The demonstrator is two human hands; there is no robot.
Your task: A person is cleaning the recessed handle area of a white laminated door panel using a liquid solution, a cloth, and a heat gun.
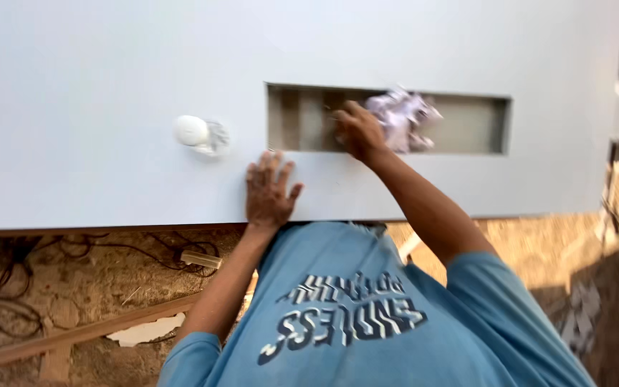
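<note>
A crumpled wad of white paper (401, 118) sits inside the long rectangular slot (467, 123) cut into a pale grey panel (94, 86), at about one o'clock from the frame's centre. The right hand (358, 132) is pressed against the wad's left edge, fingers curled around part of it; its grip looks closed on the paper, though motion blur hides the fingertips. The left hand (270, 190) lies flat at about seven o'clock from the wad, palm down and fingers spread on the panel just below the slot, holding nothing.

As a judgement, the wad could tear or shed bits into the recess, since it is loosely bunched and only partly gripped. The slot's cut edges might scrape the right wrist, which lies across the lower rim. The flat left hand is close to the panel's near edge and could slide off if weight shifts. The white knob (193, 132), at nine o'clock from the slot, is well apart from both hands.

Count: one paper wad, one slot, one panel, one white knob, two hands. On the rough ground below, one pale offcut block (200, 259), one tangle of dark cables (8, 287), and one long wooden batten (87, 331).
</note>
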